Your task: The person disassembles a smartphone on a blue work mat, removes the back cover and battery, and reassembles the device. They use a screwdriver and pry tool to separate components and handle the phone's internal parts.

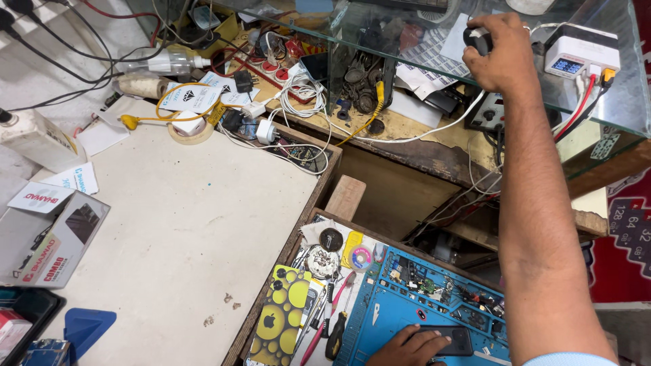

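1. Head view: your right hand (498,51) is raised onto the glass shelf (610,102), its fingers (483,62) clenched around a small dark object (479,39) whose kind you cannot tell.
2. A white box with a small lit screen (580,55) sits just beside that hand, farther along the glass shelf; red and white cables hang from it over the shelf's edge.
3. Your left hand (407,347) lies low on the blue repair mat (400,308), fingers curled loosely over the near end of a black phone (453,339) that rests flat on the mat. The grip looks light, pressing rather than lifting.
4. Just beside the blue repair mat, away from your right arm, lies a yellow phone case with dark dots (279,318), with a red-handled tool (324,322) between them.
5. Beyond that case stretches the pale tabletop (176,224), with a tangle of white chargers (271,115) at its far edge and a cardboard box (51,244) at its other side.
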